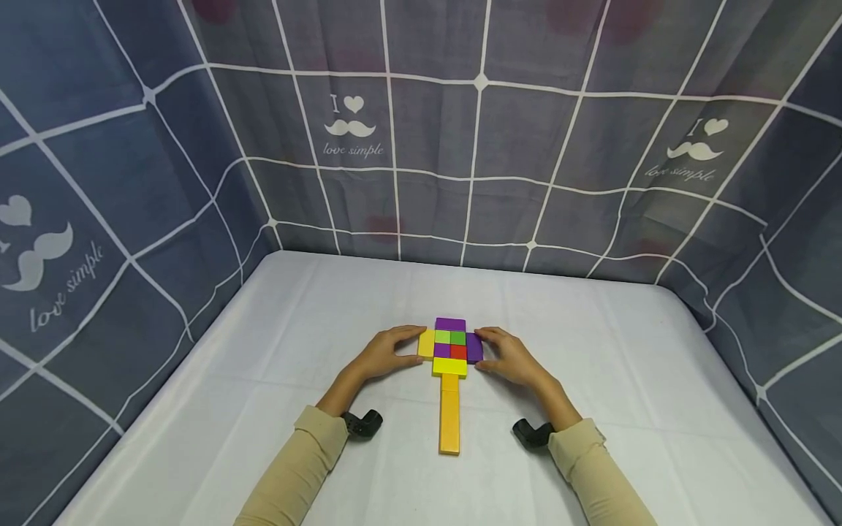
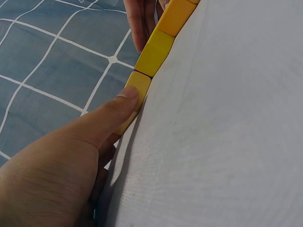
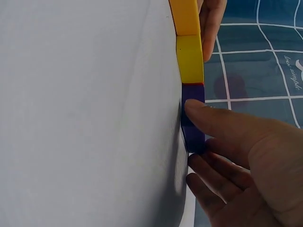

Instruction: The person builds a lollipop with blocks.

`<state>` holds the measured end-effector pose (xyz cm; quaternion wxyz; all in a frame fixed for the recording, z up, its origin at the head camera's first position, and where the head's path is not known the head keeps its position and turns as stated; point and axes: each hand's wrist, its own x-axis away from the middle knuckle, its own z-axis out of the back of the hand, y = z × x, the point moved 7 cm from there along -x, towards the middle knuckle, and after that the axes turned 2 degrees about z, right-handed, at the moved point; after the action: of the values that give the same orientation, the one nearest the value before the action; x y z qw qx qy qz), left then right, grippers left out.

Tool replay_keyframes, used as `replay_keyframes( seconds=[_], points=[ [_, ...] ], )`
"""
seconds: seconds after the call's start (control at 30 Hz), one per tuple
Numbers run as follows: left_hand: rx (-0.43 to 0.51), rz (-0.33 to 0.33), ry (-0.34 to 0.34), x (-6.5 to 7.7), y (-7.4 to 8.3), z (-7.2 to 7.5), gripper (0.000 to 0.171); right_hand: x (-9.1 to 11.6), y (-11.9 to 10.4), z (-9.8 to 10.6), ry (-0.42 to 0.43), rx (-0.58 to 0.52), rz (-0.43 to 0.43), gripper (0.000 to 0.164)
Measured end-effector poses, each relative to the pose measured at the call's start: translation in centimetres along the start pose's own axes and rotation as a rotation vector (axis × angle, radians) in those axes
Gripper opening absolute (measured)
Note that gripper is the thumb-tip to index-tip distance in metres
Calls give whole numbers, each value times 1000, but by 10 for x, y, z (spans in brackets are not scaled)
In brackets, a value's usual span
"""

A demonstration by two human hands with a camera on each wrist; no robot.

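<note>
Coloured blocks lie flat in a flower-like pattern on the white cloth. Two green blocks sit above a small purple block and a red block. A purple block borders them at the top and a bright yellow block at the bottom, with an orange-yellow stem below. My left hand pinches the pale yellow block at the left side between thumb and fingers. Opposite it, my right hand grips the dark purple block by its ends, thumb on the near end.
White cloth covers the table. Dark gridded curtains stand behind and at both sides. A black wrist camera is on the left wrist, another black wrist camera on the right.
</note>
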<state>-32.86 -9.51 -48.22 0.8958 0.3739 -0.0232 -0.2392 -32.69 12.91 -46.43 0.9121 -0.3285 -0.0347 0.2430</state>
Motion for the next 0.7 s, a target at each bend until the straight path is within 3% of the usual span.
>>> replay_keyframes(
  seconds=[0.4, 0.7],
  points=[
    [4, 1, -3, 1, -4, -1, 62, -1, 0, -2, 43, 22, 29, 63],
    [19, -29, -6, 0, -1, 0, 65, 1, -1, 0, 63, 11, 26, 75]
  ],
)
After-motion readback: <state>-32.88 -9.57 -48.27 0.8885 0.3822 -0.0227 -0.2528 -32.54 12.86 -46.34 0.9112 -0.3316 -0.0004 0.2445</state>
